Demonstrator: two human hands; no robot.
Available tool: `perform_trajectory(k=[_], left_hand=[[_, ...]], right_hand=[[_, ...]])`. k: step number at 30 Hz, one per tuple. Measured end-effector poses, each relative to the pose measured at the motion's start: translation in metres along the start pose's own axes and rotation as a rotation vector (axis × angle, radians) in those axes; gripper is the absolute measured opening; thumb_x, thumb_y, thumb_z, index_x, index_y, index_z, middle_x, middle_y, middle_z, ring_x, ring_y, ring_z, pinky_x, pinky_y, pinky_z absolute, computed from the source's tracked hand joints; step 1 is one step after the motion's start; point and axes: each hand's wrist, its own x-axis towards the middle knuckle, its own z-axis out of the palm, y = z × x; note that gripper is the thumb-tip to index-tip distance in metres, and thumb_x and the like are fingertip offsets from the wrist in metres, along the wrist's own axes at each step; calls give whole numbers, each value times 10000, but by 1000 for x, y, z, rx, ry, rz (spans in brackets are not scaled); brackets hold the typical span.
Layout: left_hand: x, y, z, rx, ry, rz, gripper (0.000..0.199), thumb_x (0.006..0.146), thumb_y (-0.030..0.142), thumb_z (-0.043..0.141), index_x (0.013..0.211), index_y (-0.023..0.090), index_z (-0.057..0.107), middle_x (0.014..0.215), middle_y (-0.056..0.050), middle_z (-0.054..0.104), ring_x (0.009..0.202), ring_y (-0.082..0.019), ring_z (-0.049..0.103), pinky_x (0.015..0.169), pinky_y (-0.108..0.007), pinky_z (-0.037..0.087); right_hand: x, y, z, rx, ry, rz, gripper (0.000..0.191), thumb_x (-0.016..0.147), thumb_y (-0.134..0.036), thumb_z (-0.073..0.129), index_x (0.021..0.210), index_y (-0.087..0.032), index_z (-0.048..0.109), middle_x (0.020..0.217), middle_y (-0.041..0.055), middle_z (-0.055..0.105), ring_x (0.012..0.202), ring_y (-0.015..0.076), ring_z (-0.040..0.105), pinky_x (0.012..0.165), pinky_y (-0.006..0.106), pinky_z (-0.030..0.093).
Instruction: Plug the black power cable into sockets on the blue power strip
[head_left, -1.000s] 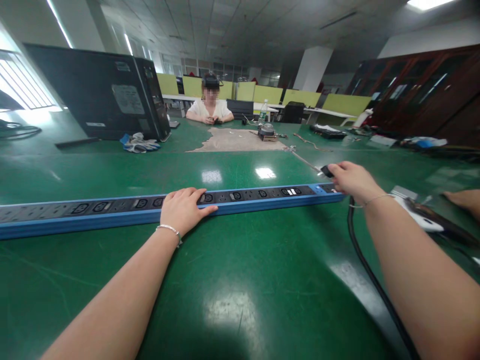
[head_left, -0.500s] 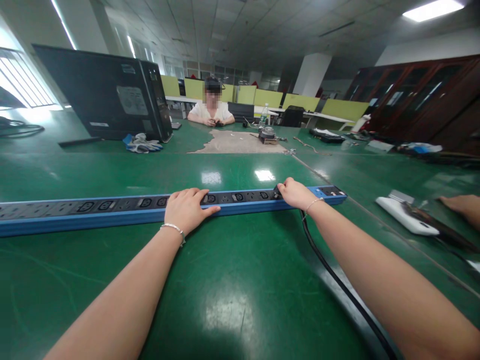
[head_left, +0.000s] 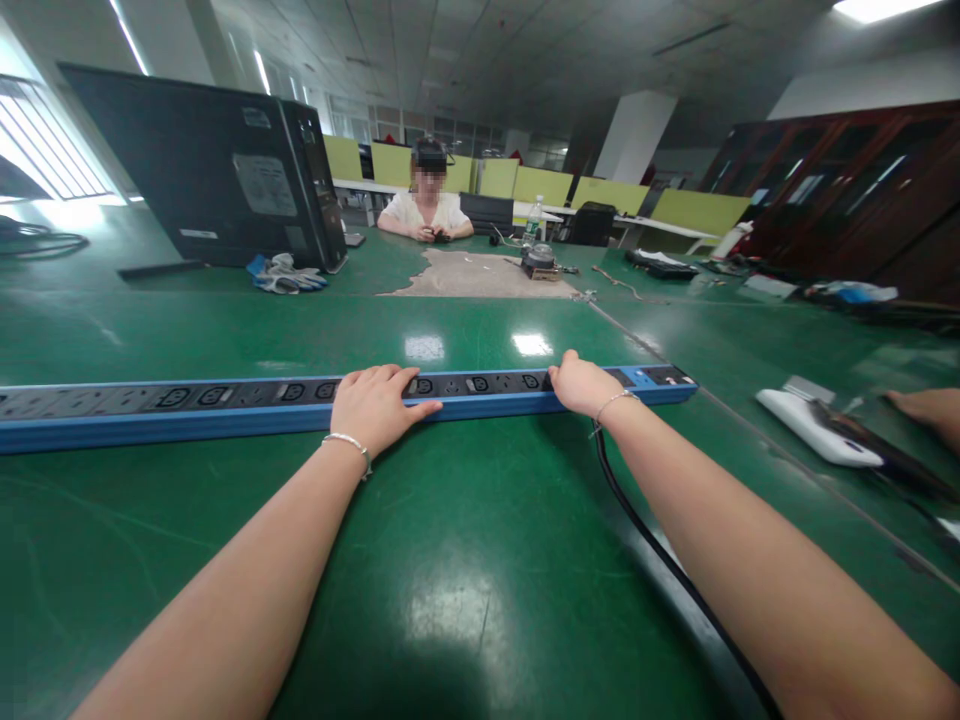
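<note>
A long blue power strip (head_left: 495, 405) with a row of black sockets lies across the green table. My left hand (head_left: 375, 402) holds it near the middle, fingers over the top and far edge, thumb along the near side. Farther right, my right hand (head_left: 583, 384) is closed round a black plug (head_left: 548, 382) at one of the sockets. Most of the plug is hidden by the fingers, and I cannot tell how deep it sits. From under that hand a black power cord (head_left: 645, 535) runs down toward the lower right.
At the back left stands a black computer case (head_left: 195, 170) with gloves (head_left: 285, 274) beside it. Across the table sits a person (head_left: 424, 215) with both hands together. On the right lie a white device (head_left: 814, 427) and another person's hand (head_left: 926, 415). A bottle (head_left: 533, 220) stands farther back.
My right hand has shifted slightly left at the socket, and less of the plug shows. My left hand keeps its place on the strip. The whole view has shifted a little.
</note>
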Motion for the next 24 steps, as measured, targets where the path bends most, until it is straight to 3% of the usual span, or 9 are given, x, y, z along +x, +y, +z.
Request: perform_trajectory(k=[7,13,24], left_hand=[[0,1,-2,12,-10,-10,643,763,701,335,1190,262,527,1188,-56,596,1108,-237,503,916,-379,331],[1,1,-3,13,-29,-22,640,759,705,335,1191,272,525,1205,-49,590,1116,-234,501,930,-376,327],[0,1,-1,15,-23,-13,649,757,709,330,1190,267,527,1220,-59,579,1118,-237,501,926,-382,332]], right_hand=[[-10,-5,9,32,106,80,437,900,-365,221,1178,-68,378,1007,241,613,948,300,612,779,406,445],[-1,-3,-1,24,-23,4,421,872,-352,299,1116,-42,444,1014,263,607,957,311,610,795,399,448],[-7,-3,2,12,10,0,412,893,-351,234,1128,-66,417,1034,248,604,984,315,597,817,419,434]])
